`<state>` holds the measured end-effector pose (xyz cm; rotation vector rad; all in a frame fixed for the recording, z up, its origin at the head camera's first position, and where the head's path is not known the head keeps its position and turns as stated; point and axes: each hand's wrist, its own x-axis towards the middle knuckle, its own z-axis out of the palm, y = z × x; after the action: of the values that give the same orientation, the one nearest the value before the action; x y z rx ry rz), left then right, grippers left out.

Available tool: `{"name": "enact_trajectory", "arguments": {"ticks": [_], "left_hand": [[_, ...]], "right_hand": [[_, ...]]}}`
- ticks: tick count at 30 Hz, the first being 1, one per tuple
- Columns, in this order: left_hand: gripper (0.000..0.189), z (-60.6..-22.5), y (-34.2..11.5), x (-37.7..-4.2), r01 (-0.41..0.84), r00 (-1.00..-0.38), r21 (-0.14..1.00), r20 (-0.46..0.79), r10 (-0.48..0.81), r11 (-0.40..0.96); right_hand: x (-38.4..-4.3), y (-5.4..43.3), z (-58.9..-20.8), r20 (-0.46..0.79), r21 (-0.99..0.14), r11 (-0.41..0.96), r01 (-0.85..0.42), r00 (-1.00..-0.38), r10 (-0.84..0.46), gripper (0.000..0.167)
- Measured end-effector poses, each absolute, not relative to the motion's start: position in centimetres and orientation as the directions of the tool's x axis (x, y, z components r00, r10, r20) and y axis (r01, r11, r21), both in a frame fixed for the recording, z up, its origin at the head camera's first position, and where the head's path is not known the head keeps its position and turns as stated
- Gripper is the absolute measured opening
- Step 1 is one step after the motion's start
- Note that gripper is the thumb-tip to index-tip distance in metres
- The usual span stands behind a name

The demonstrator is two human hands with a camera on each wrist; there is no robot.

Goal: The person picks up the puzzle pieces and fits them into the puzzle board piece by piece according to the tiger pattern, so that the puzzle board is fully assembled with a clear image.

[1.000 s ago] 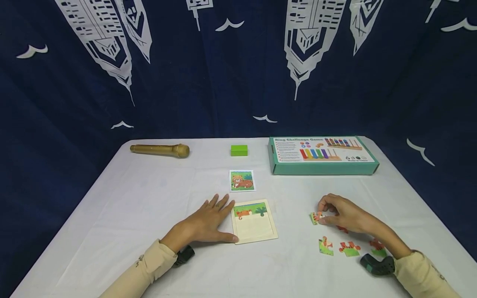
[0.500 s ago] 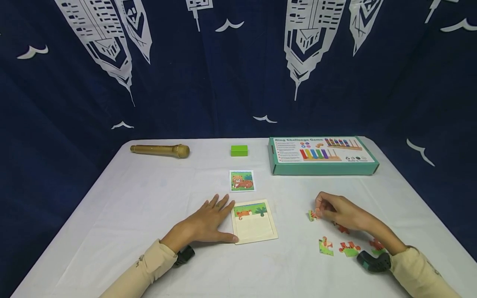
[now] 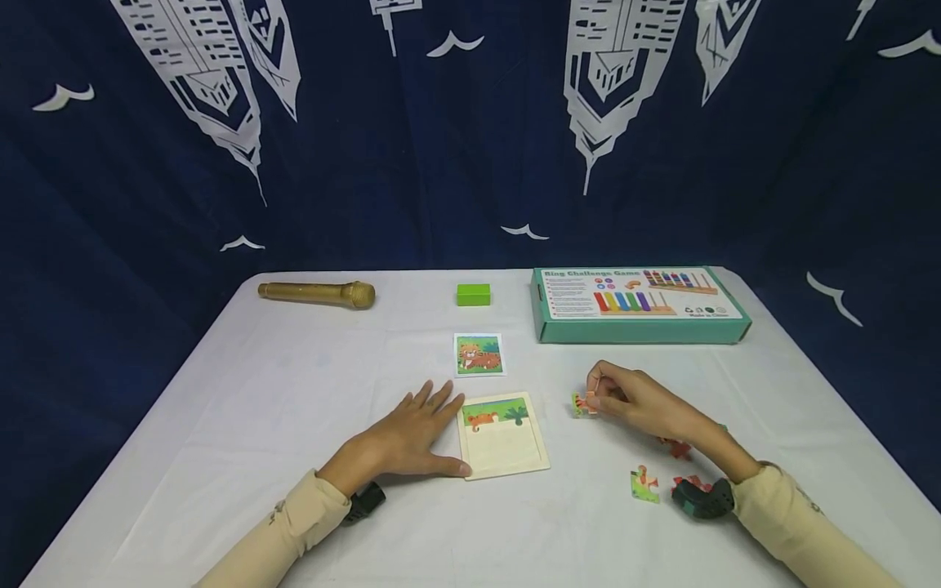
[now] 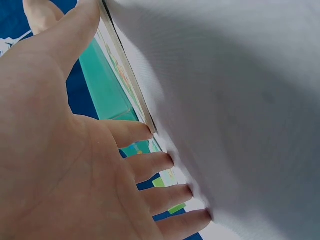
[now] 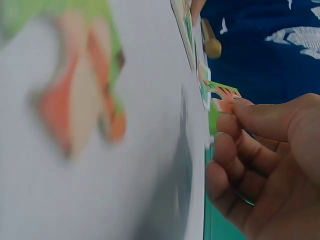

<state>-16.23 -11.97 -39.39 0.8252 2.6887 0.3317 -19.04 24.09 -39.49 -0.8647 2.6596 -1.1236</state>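
My left hand (image 3: 408,437) lies with fingers spread at the left edge of a pale puzzle board (image 3: 507,454); its thumb and index fingertip touch that edge. Along the board's top, a strip of tiger picture is filled in, with bare wood below. To the right, my right hand (image 3: 647,404) pinches a jigsaw piece (image 3: 581,405) between thumb and index finger. In the right wrist view this orange-and-green piece (image 5: 227,93) is held off the table. Loose pieces lie near the right forearm: one green and orange (image 3: 644,485), one reddish (image 3: 676,448), another partly hidden (image 3: 694,482).
Behind the board lies a tiger picture card (image 3: 479,356), with a green block (image 3: 474,295) farther back. A teal game box (image 3: 639,331) stands at the back right. A gold microphone (image 3: 316,294) lies at the back left. White cloth (image 3: 294,376) covers the table.
My right hand has lifted the pinched jigsaw piece and carried it left, toward the board and slightly away from me. The left hand has stayed at the board's edge.
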Motion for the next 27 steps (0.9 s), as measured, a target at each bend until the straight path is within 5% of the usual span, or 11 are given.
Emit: {"name": "enact_trajectory", "arguments": {"ticks": [17,27], "left_hand": [[0.102,-39.4,-11.9,-16.2,0.508,-0.786,0.299,-0.222,0.577,0.808],[0.102,-39.3,-11.9,-16.3,0.505,-0.790,0.286,-0.228,0.570,0.814]], "right_hand": [[-19.5,17.7,-39.5,0.119,-0.840,0.324,-0.434,-0.731,-0.672,0.019],[-19.5,15.2,-39.5,0.094,-0.869,0.301,-0.393,-0.728,-0.679,0.015]]}}
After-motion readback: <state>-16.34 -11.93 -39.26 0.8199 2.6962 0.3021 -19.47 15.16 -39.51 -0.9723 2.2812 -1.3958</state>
